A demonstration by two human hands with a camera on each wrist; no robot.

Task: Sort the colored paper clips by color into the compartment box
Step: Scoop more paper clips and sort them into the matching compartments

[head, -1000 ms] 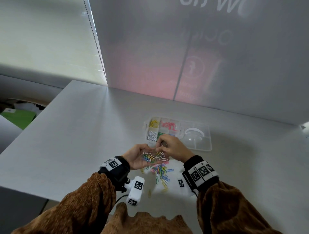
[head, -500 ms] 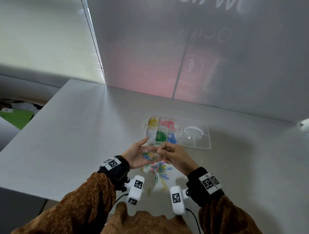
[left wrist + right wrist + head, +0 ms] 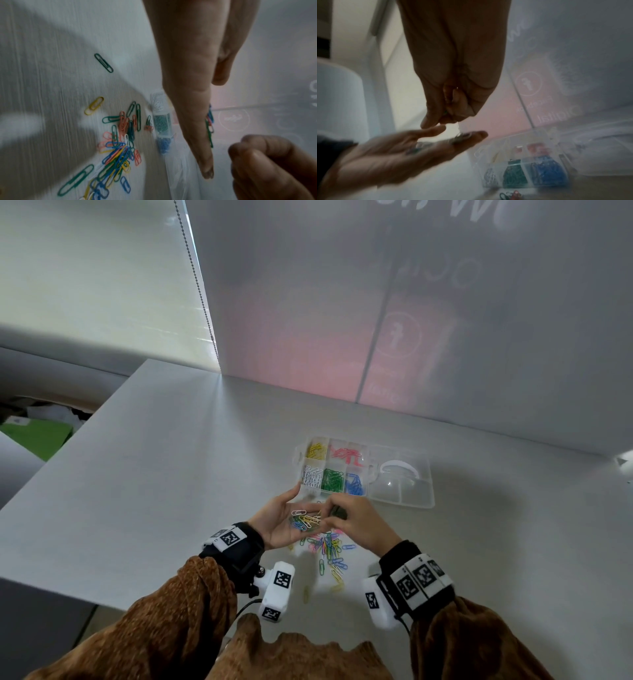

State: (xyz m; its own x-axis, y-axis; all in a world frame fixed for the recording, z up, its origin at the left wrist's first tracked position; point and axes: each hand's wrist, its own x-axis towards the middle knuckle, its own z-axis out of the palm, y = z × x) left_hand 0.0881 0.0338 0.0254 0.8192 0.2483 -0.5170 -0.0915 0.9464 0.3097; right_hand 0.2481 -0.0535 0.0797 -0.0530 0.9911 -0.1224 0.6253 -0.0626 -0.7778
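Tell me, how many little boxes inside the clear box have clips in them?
5. In the compartment box: yellow clips back left, red clips beside them; front row white clips, green clips, blue clips.

Two hands [image 3: 284, 522], perhaps fifty clips [image 3: 327, 546]

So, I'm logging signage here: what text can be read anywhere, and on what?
"f", in a circle: frosted wall.
"Digital", mirrored: same wall, lower.
Mirrored word under the circle, perhaps "facebook": blurred.
Big letters at top: cut off, unreadable.
Wrist tags: patterns only, no words.
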